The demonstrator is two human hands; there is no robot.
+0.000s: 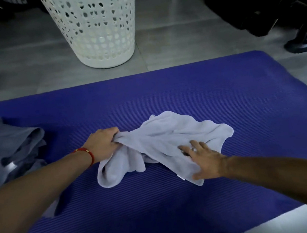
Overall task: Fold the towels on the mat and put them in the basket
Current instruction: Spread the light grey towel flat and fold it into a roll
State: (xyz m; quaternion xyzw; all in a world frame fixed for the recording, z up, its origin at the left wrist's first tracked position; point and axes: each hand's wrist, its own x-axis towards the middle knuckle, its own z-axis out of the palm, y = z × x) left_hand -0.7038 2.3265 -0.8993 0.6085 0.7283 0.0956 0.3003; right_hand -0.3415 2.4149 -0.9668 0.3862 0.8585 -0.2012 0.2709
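Purple mat [165, 96]: both hands work a crumpled white towel [169, 135].

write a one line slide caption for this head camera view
Left hand grips a crumpled white towel on the purple mat while the right hand presses it flat; basket stands beyond.

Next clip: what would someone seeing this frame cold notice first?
Most striking is the crumpled pale towel in the middle of the purple mat, with the left hand gripping its left end and the right hand laid flat on it. Beyond the mat stands a white perforated basket on the grey floor, and a grey heap of cloth lies at the mat's left edge.
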